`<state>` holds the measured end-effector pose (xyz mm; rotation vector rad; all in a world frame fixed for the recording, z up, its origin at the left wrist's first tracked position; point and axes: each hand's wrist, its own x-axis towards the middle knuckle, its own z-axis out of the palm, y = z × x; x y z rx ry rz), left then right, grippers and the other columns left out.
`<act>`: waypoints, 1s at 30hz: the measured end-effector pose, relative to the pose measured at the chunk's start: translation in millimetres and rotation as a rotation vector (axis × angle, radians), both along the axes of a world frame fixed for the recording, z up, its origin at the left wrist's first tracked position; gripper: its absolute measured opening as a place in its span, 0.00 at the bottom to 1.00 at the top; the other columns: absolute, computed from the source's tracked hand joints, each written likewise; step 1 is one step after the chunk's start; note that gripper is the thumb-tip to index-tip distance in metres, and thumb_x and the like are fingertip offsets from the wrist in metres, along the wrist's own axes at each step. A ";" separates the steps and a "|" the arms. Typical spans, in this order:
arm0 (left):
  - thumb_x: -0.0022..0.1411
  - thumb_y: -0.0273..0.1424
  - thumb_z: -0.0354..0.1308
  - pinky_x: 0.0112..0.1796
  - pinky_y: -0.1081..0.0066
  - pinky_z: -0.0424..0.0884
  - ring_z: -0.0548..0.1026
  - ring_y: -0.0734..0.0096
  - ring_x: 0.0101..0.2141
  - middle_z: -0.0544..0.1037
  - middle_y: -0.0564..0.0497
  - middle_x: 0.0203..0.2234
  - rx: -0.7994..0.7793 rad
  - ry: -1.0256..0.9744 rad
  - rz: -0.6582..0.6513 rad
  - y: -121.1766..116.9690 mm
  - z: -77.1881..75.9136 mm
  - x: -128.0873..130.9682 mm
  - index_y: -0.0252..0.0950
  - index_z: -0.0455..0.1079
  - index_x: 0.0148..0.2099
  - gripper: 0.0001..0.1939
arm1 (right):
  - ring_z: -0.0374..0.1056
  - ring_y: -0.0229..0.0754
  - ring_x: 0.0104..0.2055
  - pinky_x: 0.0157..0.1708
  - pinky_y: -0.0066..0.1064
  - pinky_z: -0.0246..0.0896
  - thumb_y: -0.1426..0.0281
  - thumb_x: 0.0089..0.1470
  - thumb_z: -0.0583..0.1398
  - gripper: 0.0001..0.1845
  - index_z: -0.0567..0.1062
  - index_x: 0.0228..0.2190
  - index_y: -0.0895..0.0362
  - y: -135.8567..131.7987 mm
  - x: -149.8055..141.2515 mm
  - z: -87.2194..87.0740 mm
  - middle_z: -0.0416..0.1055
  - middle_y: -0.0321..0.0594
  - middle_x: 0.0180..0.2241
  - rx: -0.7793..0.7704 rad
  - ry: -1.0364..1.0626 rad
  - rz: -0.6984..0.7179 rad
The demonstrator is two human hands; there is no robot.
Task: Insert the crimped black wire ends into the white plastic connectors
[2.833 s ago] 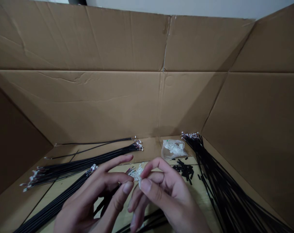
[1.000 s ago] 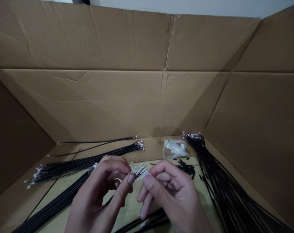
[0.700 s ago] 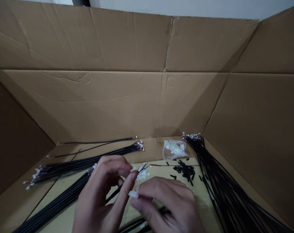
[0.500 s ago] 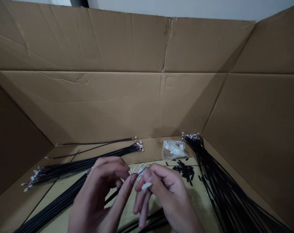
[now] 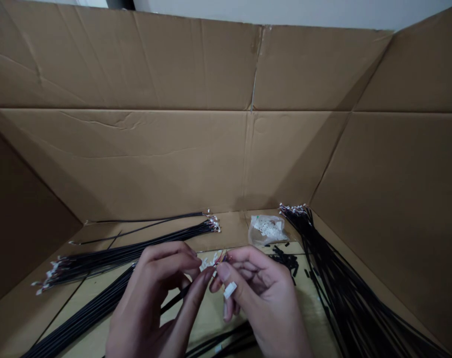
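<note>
My left hand is closed, pinching a black cable between thumb and forefinger. Thin coloured wires fan out of the cable end, and the thumb and forefinger of my right hand pinch them. A small white connector housing lies against the right thumb, held inside that hand. My fingertips almost meet and hide part of the wire ends. Just behind them, several loose white connector housings lie on the board.
Cardboard walls enclose the work area. Bundled black cables lie at left, with another bundle nearer. A large cable bundle runs down the right. A clear bag of white parts and black sleeve pieces sit behind my right hand.
My right hand has turned a little, showing more of the white connector housing, and its lower fingers have curled in. The coloured wires now show more clearly between my fingertips. My left hand has hardly moved.
</note>
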<state>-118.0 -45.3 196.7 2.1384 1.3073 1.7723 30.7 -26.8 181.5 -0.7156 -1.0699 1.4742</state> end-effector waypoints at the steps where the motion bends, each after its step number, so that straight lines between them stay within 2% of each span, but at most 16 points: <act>1: 0.65 0.20 0.61 0.38 0.83 0.79 0.78 0.75 0.40 0.74 0.55 0.40 -0.001 -0.008 -0.004 0.6 -0.5 -0.4 0.45 0.72 0.46 0.13 | 0.70 0.30 0.21 0.22 0.19 0.69 0.60 0.60 0.68 0.11 0.82 0.34 0.56 -0.5 -0.2 0.2 0.81 0.37 0.28 0.000 -0.003 -0.001; 5: 0.65 0.22 0.62 0.36 0.82 0.80 0.78 0.73 0.39 0.74 0.54 0.40 -0.027 -0.074 -0.021 1.7 -1.6 1.4 0.46 0.73 0.45 0.12 | 0.70 0.32 0.21 0.23 0.23 0.70 0.58 0.62 0.67 0.14 0.82 0.34 0.57 -2.2 -0.3 0.8 0.82 0.39 0.30 0.017 -0.020 -0.011; 9: 0.64 0.25 0.64 0.32 0.84 0.77 0.77 0.75 0.36 0.74 0.55 0.39 -0.111 -0.223 -0.026 0.2 0.3 8.3 0.46 0.74 0.41 0.08 | 0.69 0.32 0.20 0.23 0.24 0.70 0.54 0.61 0.68 0.17 0.81 0.34 0.56 -2.0 0.3 1.6 0.82 0.41 0.30 0.023 -0.007 0.030; 14: 0.63 0.28 0.67 0.24 0.84 0.73 0.76 0.77 0.29 0.75 0.55 0.38 -0.162 -0.337 -0.039 1.0 1.5 9.3 0.46 0.75 0.40 0.07 | 0.66 0.30 0.17 0.19 0.23 0.63 0.54 0.55 0.70 0.18 0.77 0.29 0.57 0.7 -2.9 8.9 0.80 0.40 0.26 -0.007 0.049 0.027; 16: 0.62 0.29 0.68 0.21 0.83 0.70 0.75 0.79 0.26 0.74 0.56 0.38 -0.182 -0.348 -0.052 1.4 1.3 8.8 0.46 0.76 0.39 0.06 | 0.64 0.30 0.17 0.19 0.23 0.61 0.55 0.53 0.71 0.19 0.76 0.29 0.57 1.6 -4.4 12.1 0.78 0.38 0.24 -0.022 0.060 -0.007; 19: 0.62 0.30 0.68 0.17 0.81 0.67 0.71 0.81 0.23 0.74 0.56 0.38 -0.203 -0.376 -0.050 0.5 1.9 11.9 0.46 0.76 0.38 0.05 | 0.61 0.29 0.17 0.17 0.22 0.59 0.55 0.50 0.73 0.19 0.77 0.30 0.57 2.7 -5.2 13.9 0.76 0.36 0.24 -0.043 0.109 0.019; 23: 0.63 0.30 0.67 0.17 0.81 0.65 0.70 0.82 0.22 0.73 0.56 0.37 -0.202 -0.412 -0.009 -1.5 3.3 16.8 0.45 0.75 0.37 0.04 | 0.58 0.29 0.18 0.17 0.20 0.57 0.56 0.48 0.74 0.19 0.78 0.30 0.57 4.4 -5.0 11.7 0.74 0.35 0.23 -0.068 0.165 0.049; 27: 0.62 0.31 0.68 0.16 0.80 0.65 0.71 0.81 0.21 0.73 0.56 0.38 -0.208 -0.392 -0.045 -1.4 2.9 15.2 0.45 0.75 0.38 0.05 | 0.60 0.30 0.19 0.18 0.19 0.56 0.58 0.44 0.77 0.20 0.78 0.30 0.56 5.2 -6.3 12.1 0.73 0.33 0.21 -0.093 0.168 0.043; 30: 0.61 0.31 0.69 0.18 0.80 0.67 0.73 0.80 0.23 0.73 0.55 0.38 -0.203 -0.418 -0.024 -0.7 1.5 13.8 0.44 0.75 0.38 0.06 | 0.60 0.30 0.20 0.18 0.20 0.57 0.55 0.46 0.75 0.20 0.77 0.28 0.56 4.8 -7.5 14.1 0.73 0.34 0.21 -0.083 0.167 0.029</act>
